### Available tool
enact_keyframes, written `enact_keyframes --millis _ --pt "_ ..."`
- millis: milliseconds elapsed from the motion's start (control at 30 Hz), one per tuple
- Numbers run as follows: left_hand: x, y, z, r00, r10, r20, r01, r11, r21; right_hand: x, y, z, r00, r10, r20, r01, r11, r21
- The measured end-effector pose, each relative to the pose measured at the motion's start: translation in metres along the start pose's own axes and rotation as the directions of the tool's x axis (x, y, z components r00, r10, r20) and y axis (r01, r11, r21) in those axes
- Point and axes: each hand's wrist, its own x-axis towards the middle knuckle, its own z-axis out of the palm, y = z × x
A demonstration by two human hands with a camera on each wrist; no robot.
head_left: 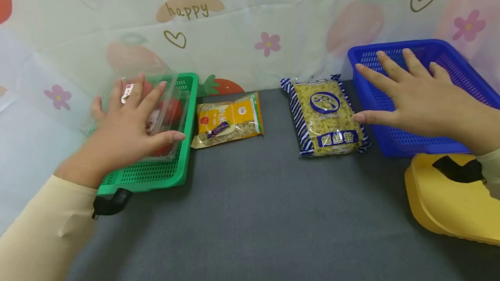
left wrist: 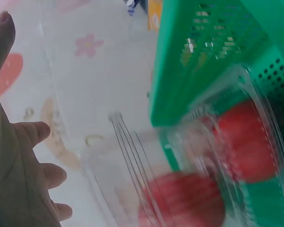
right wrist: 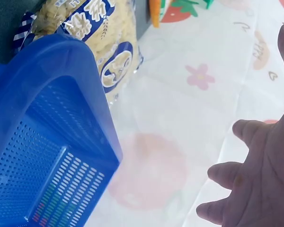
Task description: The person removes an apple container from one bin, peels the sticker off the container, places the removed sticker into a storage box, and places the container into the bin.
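My left hand, fingers spread, hovers over a clear plastic box with red tomato-like rounds inside. That box sits in a green basket, its clear lid raised at the back. In the left wrist view the palm is apart from the box. My right hand is spread above a blue basket and holds nothing. Left of that basket lies a pasta bag with blue-striped edges. An orange and clear packet lies beside the green basket, a small purple-wrapped candy on it.
A yellow tray stands at the right, in front of the blue basket and under the right wrist. Behind everything hangs a white printed cloth. Grey cloth covers the table.
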Motion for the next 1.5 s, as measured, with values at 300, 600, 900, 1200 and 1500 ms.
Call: enact_keyframes --millis 300,600,900,1200,1500 --pt "-0.012 -0.045 -0.005 0.990 -0.136 -0.038 0.129 0.980 -0.151 0.002 -0.005 0.003 0.999 -0.035 -0.014 0.035 0.999 0.023" --pt "-0.033 -0.092 0.000 0.955 -0.281 -0.096 0.212 0.871 -0.443 0.004 -0.027 0.015 0.994 -0.103 -0.037 0.108 0.976 0.187" --pt "-0.045 -0.125 0.024 0.910 -0.399 -0.112 0.174 0.614 -0.770 0.012 -0.075 0.031 0.958 -0.273 -0.082 0.275 0.804 0.528" --pt "-0.048 -0.130 0.042 0.878 -0.479 0.003 -0.005 -0.015 -1.000 0.033 -0.130 0.064 0.895 -0.445 -0.036 0.273 0.481 0.833" --pt "-0.047 -0.130 0.059 0.834 -0.551 -0.016 -0.179 -0.243 -0.953 0.061 -0.206 0.094 0.820 -0.571 0.049 -0.032 0.041 0.999"
